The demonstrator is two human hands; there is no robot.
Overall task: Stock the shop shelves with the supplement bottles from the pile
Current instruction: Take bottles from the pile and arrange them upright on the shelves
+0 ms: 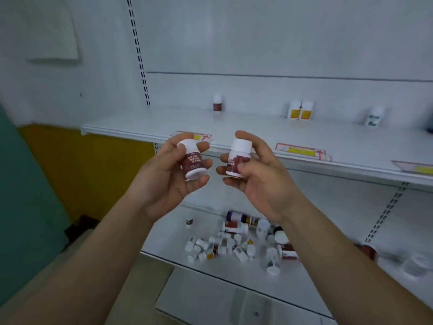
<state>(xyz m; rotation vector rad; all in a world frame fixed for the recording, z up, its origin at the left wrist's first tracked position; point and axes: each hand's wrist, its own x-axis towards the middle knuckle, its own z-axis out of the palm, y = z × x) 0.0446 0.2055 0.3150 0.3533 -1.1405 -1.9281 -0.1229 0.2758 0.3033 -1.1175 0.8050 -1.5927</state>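
Left hand (pixel 168 174): it is raised in front of the upper shelf, and its fingers and thumb curl around a small bottle with a dark red label (pixel 192 161); the bottle leans a little to the left.
Right hand (pixel 255 177): it grips a second red-label bottle (pixel 237 159), which stands nearly upright, with the thumb across the label.
The two bottles: they are near each other but apart, each with a white cap on top.
Upper shelf (pixel 257 137): one red-label bottle on the shelf (pixel 217 103) stands at the back, two yellow-label bottles (pixel 300 110) stand side by side, touching, and a bottle with a dark label (pixel 374 116) stands further right.
Price tags (pixel 302 151): they lie along the front edge of the upper shelf.
Pile of bottles (pixel 236 240): it lies on the lower shelf (pixel 234 270), below the hands, most bottles on their side.
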